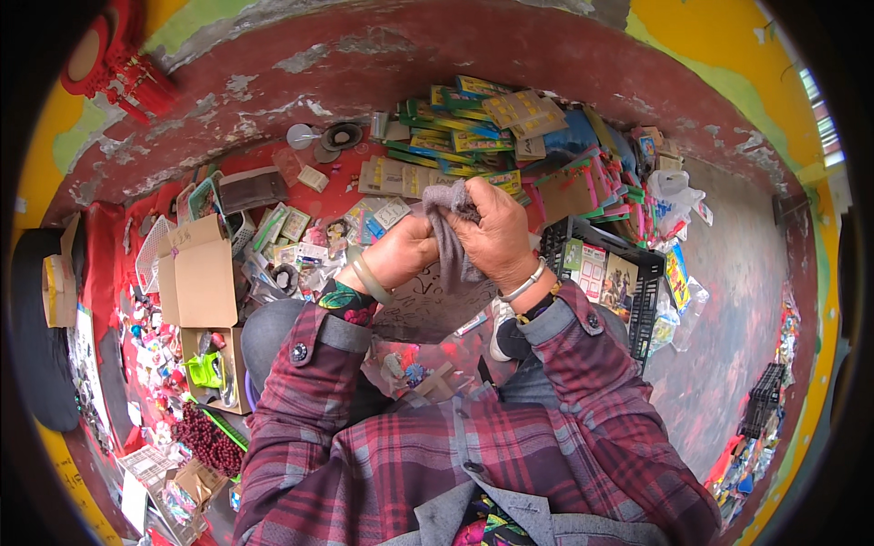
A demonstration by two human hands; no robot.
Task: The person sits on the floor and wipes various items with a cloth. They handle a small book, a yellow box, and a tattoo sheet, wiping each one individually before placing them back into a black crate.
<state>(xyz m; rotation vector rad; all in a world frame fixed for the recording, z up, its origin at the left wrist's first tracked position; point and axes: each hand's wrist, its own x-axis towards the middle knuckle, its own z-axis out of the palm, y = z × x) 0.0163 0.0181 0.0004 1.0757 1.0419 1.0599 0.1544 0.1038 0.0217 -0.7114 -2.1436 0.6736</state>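
Both my hands are closed on a crumpled grey cloth, which looks soft and knitted. My left hand pinches its left side, the fingertips partly hidden behind the fabric. My right hand grips the upper right part in bent fingers, and a loose end hangs down between the two hands. The cloth is held up over a cardboard piece with dark handwriting on it. Whether the cloth is a sock, a glove or a rag, I cannot tell.
Ahead lie stacked flat yellow-green packages. A black plastic crate stands right of my knees. An open cardboard box is on the left, near dark red beads. A peeling red wall bounds the far side.
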